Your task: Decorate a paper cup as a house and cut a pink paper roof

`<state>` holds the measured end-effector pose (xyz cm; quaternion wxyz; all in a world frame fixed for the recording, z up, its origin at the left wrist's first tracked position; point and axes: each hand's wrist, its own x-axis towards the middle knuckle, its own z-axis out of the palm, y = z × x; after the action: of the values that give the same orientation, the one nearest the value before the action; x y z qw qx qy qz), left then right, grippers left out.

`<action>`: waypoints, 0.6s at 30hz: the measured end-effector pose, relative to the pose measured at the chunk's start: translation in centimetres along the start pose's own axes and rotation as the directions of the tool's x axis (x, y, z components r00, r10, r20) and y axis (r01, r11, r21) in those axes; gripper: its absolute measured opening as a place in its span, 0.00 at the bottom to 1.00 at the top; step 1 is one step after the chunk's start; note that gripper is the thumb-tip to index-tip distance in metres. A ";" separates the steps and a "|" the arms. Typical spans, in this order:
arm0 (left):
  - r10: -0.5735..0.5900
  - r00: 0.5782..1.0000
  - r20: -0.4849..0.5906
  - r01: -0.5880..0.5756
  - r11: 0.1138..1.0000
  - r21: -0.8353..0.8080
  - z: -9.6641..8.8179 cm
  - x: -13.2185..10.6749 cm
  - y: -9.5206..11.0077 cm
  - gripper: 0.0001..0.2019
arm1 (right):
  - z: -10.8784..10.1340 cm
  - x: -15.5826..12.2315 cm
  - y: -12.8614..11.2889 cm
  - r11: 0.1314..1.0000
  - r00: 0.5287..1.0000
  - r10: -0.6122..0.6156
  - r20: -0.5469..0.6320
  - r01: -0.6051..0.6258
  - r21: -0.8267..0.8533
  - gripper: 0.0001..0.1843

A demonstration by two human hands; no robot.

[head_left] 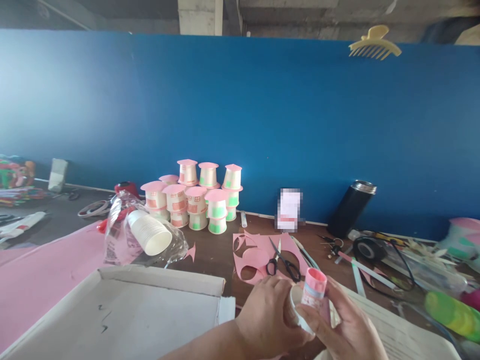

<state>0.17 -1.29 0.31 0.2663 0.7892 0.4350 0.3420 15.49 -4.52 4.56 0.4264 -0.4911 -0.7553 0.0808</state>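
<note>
My left hand [264, 311] is wrapped round a small white paper cup [296, 296], with the cup's open rim turned to the right. In my right hand [350, 322] is a pink-and-white glue stick [314, 295], upright and close against the cup's rim. Whether its tip touches the cup is hidden. Just beyond my hands, black-handled scissors [283, 262] lie on a pink paper sheet [299, 247] with round pieces cut out. Farther back, several paper-cup houses with pink paper roofs [196, 197] stand stacked.
A white cardboard tray [161, 275] lies at the front left. Behind it is a bag-wrapped stack of paper cups [150, 234]. A black flask [351, 209], a tape roll [369, 248] and a green-yellow bottle [452, 314] occupy the right. A blue partition [262, 110] closes the back.
</note>
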 end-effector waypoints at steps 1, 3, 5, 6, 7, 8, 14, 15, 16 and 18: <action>0.001 1.000 -0.006 -0.001 1.000 -0.001 0.1 0.0 0.0 0.19 | 0.0 0.0 0.0 1.000 1.000 -0.006 -0.002 0.006 -0.009 0.11; 0.006 1.000 -0.013 -0.006 1.000 -0.008 0.2 0.0 0.0 0.19 | 0.1 0.1 0.0 1.000 1.000 -0.013 -0.004 0.013 -0.025 0.12; 0.008 1.000 -0.018 -0.008 1.000 -0.017 0.1 0.0 0.0 0.19 | 0.2 0.1 0.0 0.999 1.000 -0.014 -0.004 0.014 -0.036 0.12; 0.007 1.000 -0.016 -0.007 1.000 -0.021 0.1 0.0 0.0 0.19 | 0.2 0.0 0.1 0.999 1.000 -0.014 -0.003 0.014 -0.040 0.13; 0.004 1.000 -0.012 -0.005 1.000 -0.023 0.0 0.0 0.1 0.19 | 0.2 0.0 0.1 0.999 1.000 -0.011 -0.001 0.011 -0.045 0.14; 0.001 1.000 -0.009 -0.001 1.000 -0.022 0.0 0.0 0.1 0.19 | 0.2 0.0 0.1 0.999 1.000 -0.006 0.001 0.006 -0.051 0.15; 0.027 0.999 -0.019 -0.027 0.999 -0.029 0.2 -0.2 -0.2 0.20 | 0.1 -0.1 0.2 0.999 1.000 0.007 0.002 -0.007 -0.043 0.15; 0.036 0.999 -0.030 -0.037 0.999 -0.030 0.3 -0.2 -0.3 0.20 | 0.1 -0.1 0.2 0.999 1.000 0.010 -0.003 -0.010 -0.038 0.15; 0.043 0.998 -0.036 -0.044 0.999 -0.027 0.4 -0.2 -0.3 0.21 | 0.0 -0.1 0.2 0.999 1.000 0.018 -0.009 -0.019 -0.034 0.14; 0.053 0.998 -0.040 -0.054 0.998 -0.016 0.6 -0.1 -0.5 0.21 | -0.2 -0.1 0.2 0.998 0.998 0.068 -0.008 -0.068 0.003 0.13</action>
<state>0.31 -1.24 -0.44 0.2550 0.7914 0.4161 0.3681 15.77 -4.61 4.52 0.4272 -0.5161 -0.7364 0.0943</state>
